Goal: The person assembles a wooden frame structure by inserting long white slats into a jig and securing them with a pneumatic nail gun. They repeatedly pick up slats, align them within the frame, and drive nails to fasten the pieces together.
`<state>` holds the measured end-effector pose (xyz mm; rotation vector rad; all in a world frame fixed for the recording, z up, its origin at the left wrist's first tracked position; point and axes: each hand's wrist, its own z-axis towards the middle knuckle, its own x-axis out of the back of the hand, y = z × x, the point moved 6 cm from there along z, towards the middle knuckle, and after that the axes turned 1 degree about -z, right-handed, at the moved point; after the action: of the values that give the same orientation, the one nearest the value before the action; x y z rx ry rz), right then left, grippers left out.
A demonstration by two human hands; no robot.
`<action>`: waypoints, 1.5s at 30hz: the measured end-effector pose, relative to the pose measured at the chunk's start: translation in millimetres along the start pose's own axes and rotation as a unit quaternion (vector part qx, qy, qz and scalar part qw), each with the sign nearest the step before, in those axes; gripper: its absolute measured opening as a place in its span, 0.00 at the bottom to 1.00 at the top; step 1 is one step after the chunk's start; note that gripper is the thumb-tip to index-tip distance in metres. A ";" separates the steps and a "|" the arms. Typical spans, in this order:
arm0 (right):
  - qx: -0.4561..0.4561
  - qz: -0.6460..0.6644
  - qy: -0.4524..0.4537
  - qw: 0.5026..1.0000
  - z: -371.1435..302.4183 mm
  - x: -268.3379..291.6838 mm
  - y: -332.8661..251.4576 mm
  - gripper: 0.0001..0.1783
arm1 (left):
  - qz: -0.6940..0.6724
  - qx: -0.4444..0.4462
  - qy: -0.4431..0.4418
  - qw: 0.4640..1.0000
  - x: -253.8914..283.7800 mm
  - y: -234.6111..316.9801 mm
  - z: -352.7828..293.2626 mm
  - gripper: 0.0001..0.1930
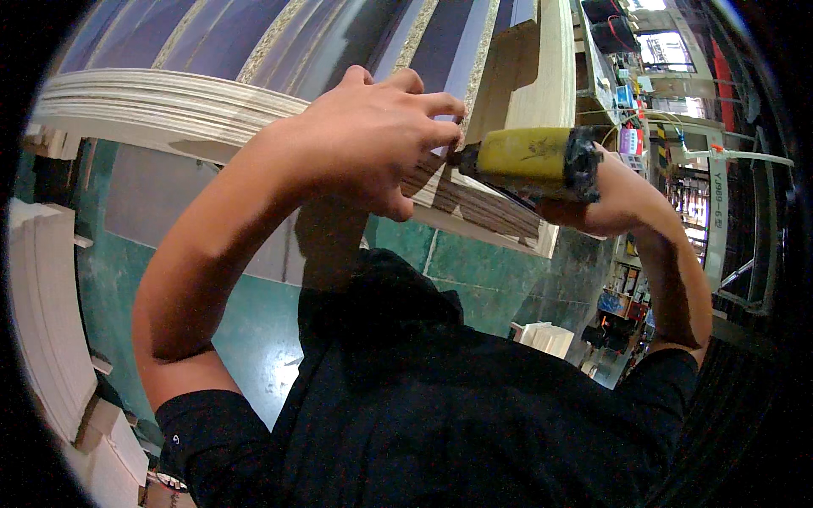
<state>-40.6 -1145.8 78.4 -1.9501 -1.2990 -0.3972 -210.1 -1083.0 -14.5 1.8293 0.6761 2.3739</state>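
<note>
My left hand (373, 140) reaches over the near edge of a stack of light wooden boards (169, 106), its fingers spread and bent by a corner and its thumb hanging lower in front. In my right hand (622, 190) is a yellow-and-black nail gun (525, 159), my fingers closed round its handle, which is mostly hidden. Its dark nose sits at the stack's edge, close to my left fingertips. What lies right under the nose is hidden. Across the top run dark glossy panels (229, 34) separated by pale chipboard strips (275, 38).
More pale boards (51, 313) are stacked at the left. Below the work is a green floor (474, 296) with a grey sheet (157, 199) on it. Small boxes (631, 140), a whitish hose (754, 155) and cluttered shelving stand at the right.
</note>
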 end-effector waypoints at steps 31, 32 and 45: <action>0.264 -0.156 0.039 0.951 29.5 2.9 -87.2 0.28 | -0.072 0.009 0.073 0.995 26.4 -48.5 -41.1 0.39; 0.272 -0.151 0.033 0.950 31.2 2.7 -90.3 0.28 | -0.074 0.014 0.069 0.995 26.2 -49.7 -40.8 0.39; 0.147 -0.062 0.008 0.987 40.8 1.1 -89.7 0.23 | -0.056 0.048 0.044 0.996 27.0 -46.8 -39.8 0.40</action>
<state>-125.6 -1096.9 88.5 -1.6242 -1.3889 -0.2636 -264.8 -1044.2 -15.6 1.6805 0.8905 2.4002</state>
